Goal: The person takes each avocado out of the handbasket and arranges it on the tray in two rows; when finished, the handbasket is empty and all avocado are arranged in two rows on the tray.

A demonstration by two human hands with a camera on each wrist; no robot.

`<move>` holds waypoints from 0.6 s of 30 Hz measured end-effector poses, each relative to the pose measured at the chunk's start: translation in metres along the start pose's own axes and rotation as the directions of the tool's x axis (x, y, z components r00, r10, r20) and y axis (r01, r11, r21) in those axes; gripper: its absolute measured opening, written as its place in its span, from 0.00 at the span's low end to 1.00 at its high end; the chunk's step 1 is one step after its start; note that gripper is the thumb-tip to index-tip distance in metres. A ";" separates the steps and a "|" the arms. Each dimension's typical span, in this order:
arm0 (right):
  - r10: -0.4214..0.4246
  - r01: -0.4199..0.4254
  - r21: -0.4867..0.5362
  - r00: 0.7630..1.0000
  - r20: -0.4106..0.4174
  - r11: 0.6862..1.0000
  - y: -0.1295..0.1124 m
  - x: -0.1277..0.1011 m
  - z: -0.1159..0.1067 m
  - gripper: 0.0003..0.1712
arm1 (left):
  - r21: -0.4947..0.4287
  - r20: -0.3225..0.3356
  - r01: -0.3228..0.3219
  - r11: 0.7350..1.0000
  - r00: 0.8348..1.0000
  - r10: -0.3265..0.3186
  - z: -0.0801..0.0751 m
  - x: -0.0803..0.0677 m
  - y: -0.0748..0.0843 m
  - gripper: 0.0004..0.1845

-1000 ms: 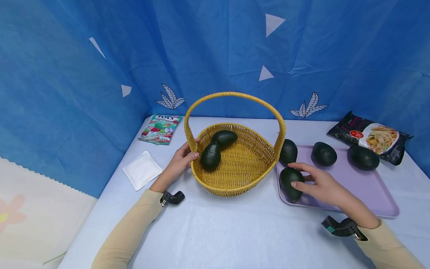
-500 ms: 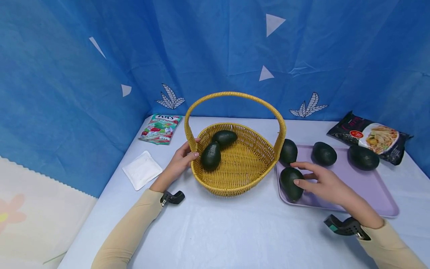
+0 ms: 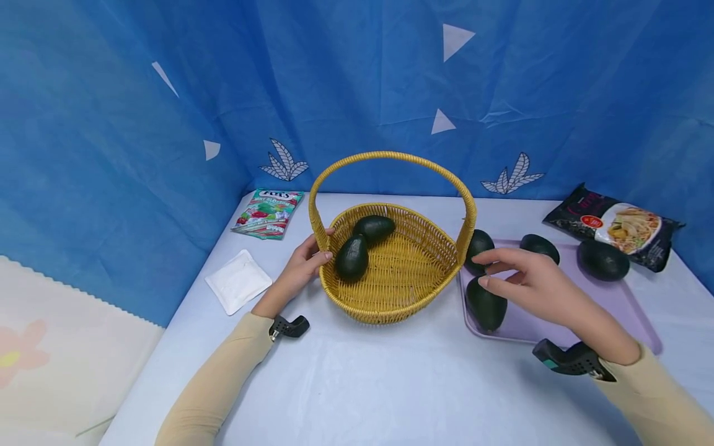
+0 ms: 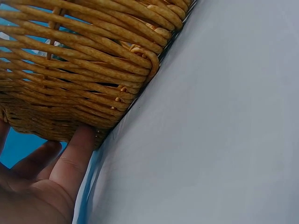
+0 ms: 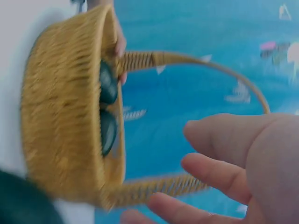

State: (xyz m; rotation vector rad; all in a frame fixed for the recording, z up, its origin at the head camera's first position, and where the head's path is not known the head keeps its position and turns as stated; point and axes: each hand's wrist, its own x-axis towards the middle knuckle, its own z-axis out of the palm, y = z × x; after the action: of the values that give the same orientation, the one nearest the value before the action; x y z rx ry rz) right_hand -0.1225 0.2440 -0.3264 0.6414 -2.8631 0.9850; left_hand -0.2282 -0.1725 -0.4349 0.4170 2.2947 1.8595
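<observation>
A yellow wicker basket [image 3: 401, 272] with a tall arched handle stands mid-table. Two dark green avocados lie inside it, one in front [image 3: 352, 259] and one behind [image 3: 375, 229]. My left hand [image 3: 301, 269] grips the basket's left rim at the handle's foot; the left wrist view has its fingers [image 4: 77, 161] against the outer weave. Raised over a lilac tray [image 3: 602, 310], my right hand [image 3: 532, 282] holds nothing, its fingers loosely bent and apart. Just below it lies an avocado [image 3: 487, 306]; others on the tray are a left one [image 3: 478, 244], a partly hidden one [image 3: 540, 246] and a right one [image 3: 603, 260].
A green candy bag [image 3: 268, 214] and a flat white packet [image 3: 238, 282] lie left of the basket. Behind the tray is a black noodle packet [image 3: 619, 226]. A blue curtain [image 3: 357, 93] hangs along the table's back edge.
My right hand has let go of the near avocado on the tray and risen above it, now partly covering the avocados behind. The left hand and the basket have stayed put.
</observation>
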 end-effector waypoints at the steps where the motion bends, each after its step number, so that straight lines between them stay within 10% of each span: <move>1: -0.030 0.030 0.009 1.000 -0.004 1.000 -0.006 0.004 0.000 0.20 | 0.002 0.001 -0.003 1.000 1.000 0.003 0.000 0.000 0.000 0.30; 18: -0.113 0.058 0.196 0.953 0.283 0.979 -0.061 0.095 0.078 0.39 | 0.008 0.006 -0.007 1.000 1.000 0.007 0.000 0.000 0.001 0.30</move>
State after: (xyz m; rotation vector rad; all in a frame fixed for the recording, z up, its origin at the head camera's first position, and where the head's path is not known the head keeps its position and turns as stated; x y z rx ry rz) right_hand -0.1780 0.1188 -0.3367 0.9988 -2.9772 1.2515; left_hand -0.2285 -0.1727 -0.4343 0.4314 2.3006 1.8502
